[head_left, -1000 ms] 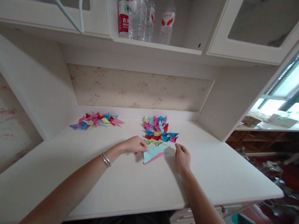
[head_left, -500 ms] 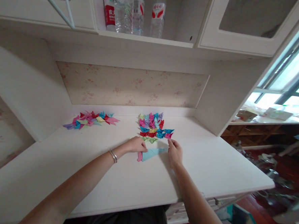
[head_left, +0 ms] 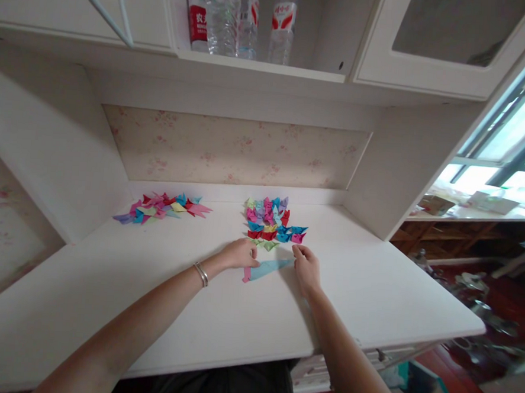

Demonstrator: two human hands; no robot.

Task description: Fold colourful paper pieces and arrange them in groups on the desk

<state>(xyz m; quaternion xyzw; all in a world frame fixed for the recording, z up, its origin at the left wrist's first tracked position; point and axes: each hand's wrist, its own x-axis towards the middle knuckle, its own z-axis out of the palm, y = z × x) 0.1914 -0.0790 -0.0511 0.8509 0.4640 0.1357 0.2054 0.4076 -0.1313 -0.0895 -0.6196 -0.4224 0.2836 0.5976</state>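
A light blue folded sheet of paper (head_left: 267, 269) lies on the white desktop between my hands, narrowing toward the right. At its left end shows a small pink piece of paper (head_left: 246, 274). My left hand (head_left: 240, 254), with a silver bracelet on the wrist, has its fingers closed on the sheet's upper left edge. My right hand (head_left: 306, 266) pinches the narrow right tip. Just beyond them are light green folded paper pieces (head_left: 268, 245) and rows of red, blue and pink folded paper pieces (head_left: 268, 228).
A pile of colourful folded paper pieces (head_left: 161, 207) lies at the back left of the desk (head_left: 183, 328). Plastic bottles (head_left: 282, 31) stand on the shelf overhead. White side panels (head_left: 407, 158) bound the desk, and a window is at the right.
The view has shifted slightly. My left thumb has moved a little along the blue paper, away from the fingers. My right hand stays at the tip.
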